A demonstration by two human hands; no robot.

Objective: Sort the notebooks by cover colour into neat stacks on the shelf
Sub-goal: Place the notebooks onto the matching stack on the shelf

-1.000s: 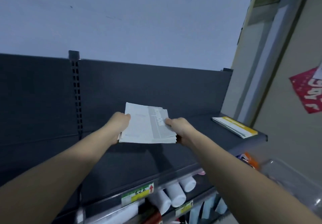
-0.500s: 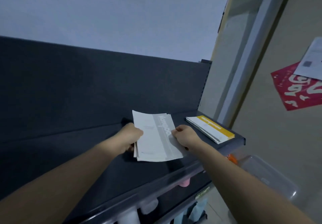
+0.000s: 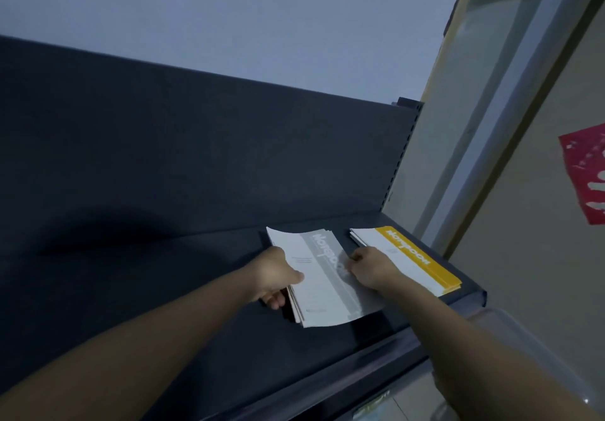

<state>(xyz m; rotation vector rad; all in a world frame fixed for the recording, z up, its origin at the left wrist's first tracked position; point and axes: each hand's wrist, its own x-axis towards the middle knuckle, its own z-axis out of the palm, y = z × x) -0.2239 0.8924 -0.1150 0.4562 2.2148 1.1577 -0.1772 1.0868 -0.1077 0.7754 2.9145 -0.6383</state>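
Note:
A small stack of grey-banded white notebooks (image 3: 319, 284) lies low over the dark shelf (image 3: 163, 289), right of its middle. My left hand (image 3: 276, 278) grips the stack's left edge, thumb on the top cover and fingers underneath. My right hand (image 3: 368, 268) holds the stack's right side with curled fingers on the grey band. Just to the right, a stack of yellow-banded white notebooks (image 3: 409, 258) lies flat at the shelf's right end, close beside the grey stack.
The shelf's dark back panel (image 3: 196, 158) rises behind. Its front lip (image 3: 343, 374) runs below my arms. A beige wall and white pipe (image 3: 484, 145) stand at the right end, with a red poster (image 3: 586, 175). A clear plastic bin (image 3: 510, 355) sits lower right.
Both hands have carried the grey stack rightward and lower, down to the shelf surface beside the yellow stack. The view has swung right too.

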